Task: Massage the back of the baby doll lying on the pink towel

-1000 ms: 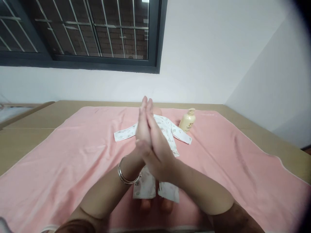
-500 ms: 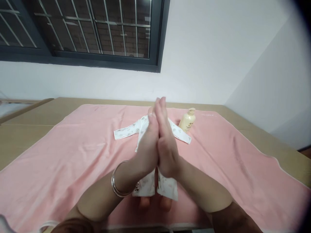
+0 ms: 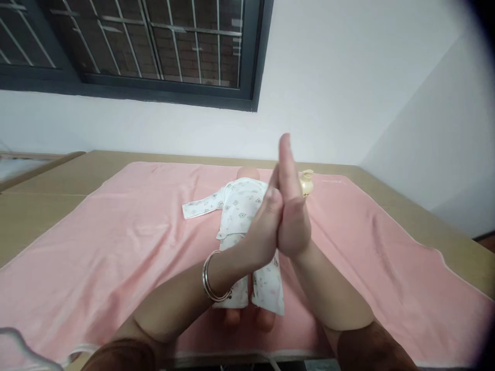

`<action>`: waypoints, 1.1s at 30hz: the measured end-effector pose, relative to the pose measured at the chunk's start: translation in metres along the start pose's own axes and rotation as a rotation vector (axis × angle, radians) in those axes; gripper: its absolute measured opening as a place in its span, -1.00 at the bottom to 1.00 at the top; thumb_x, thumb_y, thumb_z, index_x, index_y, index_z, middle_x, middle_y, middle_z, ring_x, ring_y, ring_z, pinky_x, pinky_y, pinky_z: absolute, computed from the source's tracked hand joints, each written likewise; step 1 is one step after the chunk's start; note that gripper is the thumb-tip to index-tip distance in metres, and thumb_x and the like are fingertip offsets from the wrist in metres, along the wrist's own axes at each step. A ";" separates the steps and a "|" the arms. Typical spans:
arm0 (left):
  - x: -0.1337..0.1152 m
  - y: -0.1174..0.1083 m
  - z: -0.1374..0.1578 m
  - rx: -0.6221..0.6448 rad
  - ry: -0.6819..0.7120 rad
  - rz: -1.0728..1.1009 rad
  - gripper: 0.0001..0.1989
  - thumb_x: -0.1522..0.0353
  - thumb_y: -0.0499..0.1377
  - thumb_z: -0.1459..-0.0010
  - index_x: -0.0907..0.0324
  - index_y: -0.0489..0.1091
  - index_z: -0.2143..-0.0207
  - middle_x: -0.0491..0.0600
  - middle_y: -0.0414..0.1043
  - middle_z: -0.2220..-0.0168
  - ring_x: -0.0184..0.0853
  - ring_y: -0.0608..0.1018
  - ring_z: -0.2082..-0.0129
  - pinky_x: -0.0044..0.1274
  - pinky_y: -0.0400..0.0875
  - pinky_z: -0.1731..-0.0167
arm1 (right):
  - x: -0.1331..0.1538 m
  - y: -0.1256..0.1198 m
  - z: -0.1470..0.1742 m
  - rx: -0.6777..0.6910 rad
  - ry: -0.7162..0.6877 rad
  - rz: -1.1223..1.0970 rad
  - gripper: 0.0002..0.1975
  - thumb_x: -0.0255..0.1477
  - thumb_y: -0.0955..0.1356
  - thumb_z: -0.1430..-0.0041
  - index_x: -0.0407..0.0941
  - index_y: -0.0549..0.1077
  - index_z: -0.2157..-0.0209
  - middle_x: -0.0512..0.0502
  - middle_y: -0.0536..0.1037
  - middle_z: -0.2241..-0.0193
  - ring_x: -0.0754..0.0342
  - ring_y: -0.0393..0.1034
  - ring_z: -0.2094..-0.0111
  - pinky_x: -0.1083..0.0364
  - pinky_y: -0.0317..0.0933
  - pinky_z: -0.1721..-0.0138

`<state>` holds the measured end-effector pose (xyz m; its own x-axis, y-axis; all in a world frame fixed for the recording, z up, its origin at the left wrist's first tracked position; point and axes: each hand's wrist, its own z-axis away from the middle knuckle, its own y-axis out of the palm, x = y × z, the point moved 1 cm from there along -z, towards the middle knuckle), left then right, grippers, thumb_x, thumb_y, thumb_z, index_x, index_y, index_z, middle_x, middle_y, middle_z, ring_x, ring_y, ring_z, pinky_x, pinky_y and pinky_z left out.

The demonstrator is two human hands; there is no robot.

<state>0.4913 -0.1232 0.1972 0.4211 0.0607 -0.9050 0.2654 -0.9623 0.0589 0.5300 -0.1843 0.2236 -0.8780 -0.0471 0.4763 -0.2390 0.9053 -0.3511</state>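
Observation:
My left hand [image 3: 265,232] and my right hand [image 3: 294,211] are pressed palm to palm in mid-air, fingers stretched out and pointing up and away. Nothing shows between them. Silver bangles [image 3: 211,278] circle my left wrist. Below and behind the hands lies a baby doll in a white patterned top [image 3: 240,206] and matching trousers [image 3: 267,291]. Its head [image 3: 248,173] points to the wall, its feet [image 3: 265,319] towards me. One sleeve stretches out to the left; my hands hide the other. Just past my right hand a cream pump bottle [image 3: 307,184] is partly covered.
A pink blanket [image 3: 147,247] with soft folds covers most of the tan surface [image 3: 54,206]. Behind it stands a white wall [image 3: 317,93] with a dark-framed barred window [image 3: 154,93]. A grey curved object [image 3: 23,345] sits at the lower left corner.
Both hands, still together, have moved right and slightly up, off the doll's middle. More of its top and head now shows, while the bottle is more covered.

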 end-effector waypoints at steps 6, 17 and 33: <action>0.033 -0.019 -0.044 -0.047 0.011 -0.152 -0.35 -0.06 -0.22 -0.44 0.04 0.15 -0.39 -0.06 0.05 -0.46 -0.19 -0.02 -0.49 -0.31 -0.04 -0.45 | -0.095 -0.001 -0.022 -0.050 0.138 0.192 -0.29 0.02 -0.05 -0.47 0.00 -0.13 -0.49 -0.09 -0.05 -0.48 -0.13 -0.22 -0.48 -0.27 -0.22 -0.44; 0.153 -0.105 -0.101 -0.180 0.022 -0.463 -0.35 0.05 -0.23 -0.48 0.34 0.41 -0.14 0.27 0.44 -0.19 -0.14 0.47 -0.23 -0.36 0.26 -0.28 | -0.175 0.070 0.004 0.553 0.193 0.362 -0.46 -0.50 0.16 -0.37 -0.18 0.32 -0.33 -0.19 0.24 -0.37 -0.02 0.00 -0.43 -0.13 -0.24 -0.44; 0.174 -0.111 -0.099 -0.074 0.081 -0.668 -0.36 0.09 -0.27 -0.47 0.30 0.30 -0.27 0.22 0.30 -0.32 -0.17 0.32 -0.34 -0.31 0.09 -0.36 | -0.160 0.077 0.007 0.717 0.329 0.603 -0.42 -0.37 0.13 -0.46 -0.27 0.15 -0.41 -0.34 0.02 -0.44 -0.24 -0.18 -0.47 -0.20 -0.29 -0.42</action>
<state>0.6207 0.0203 0.0749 0.2087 0.6589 -0.7227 0.5490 -0.6905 -0.4710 0.6491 -0.1099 0.1152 -0.8022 0.5551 0.2199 -0.0803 0.2647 -0.9610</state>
